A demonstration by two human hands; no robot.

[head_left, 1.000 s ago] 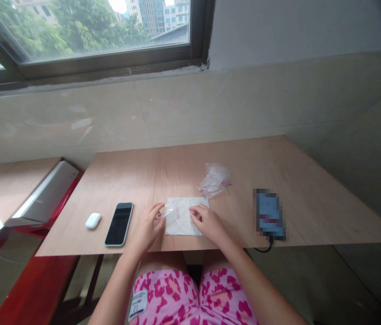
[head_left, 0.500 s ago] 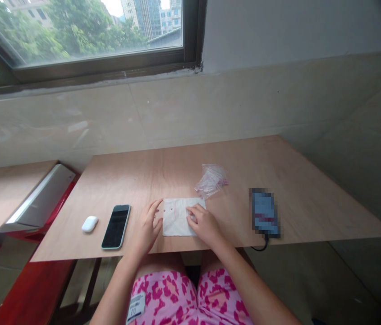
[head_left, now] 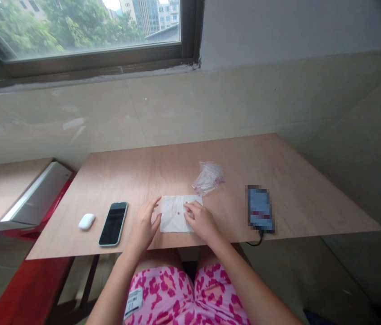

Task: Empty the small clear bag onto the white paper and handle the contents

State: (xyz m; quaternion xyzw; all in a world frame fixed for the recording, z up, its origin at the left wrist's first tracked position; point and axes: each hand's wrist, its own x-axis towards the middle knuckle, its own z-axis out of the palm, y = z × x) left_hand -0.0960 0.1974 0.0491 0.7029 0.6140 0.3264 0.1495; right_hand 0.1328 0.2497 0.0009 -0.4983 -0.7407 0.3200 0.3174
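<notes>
The tissue (head_left: 171, 224) serves as landmark, lying flat near the close edge of the table (head_left: 149, 171). A small dark red bead (head_left: 178, 213) rests a little left of the tissue's right half, near its middle; it is too small to show a long axis. The right hand (head_left: 202, 221) is the nearer: from its fingertips the bead lies to the left and slightly toward the person. This hand lies over the tissue's right side, fingers curled, thumb and forefinger close together; whether they grip anything cannot be told. The left hand (head_left: 148, 222) stands at the tissue's left edge, thumb and forefinger spread apart, nothing visible between them. Both forearms slant inward from the person's side. Beyond the tissue, to its far right, lie clear plastic bags (head_left: 208, 176); well left of it lies a phone (head_left: 113, 224).
</notes>
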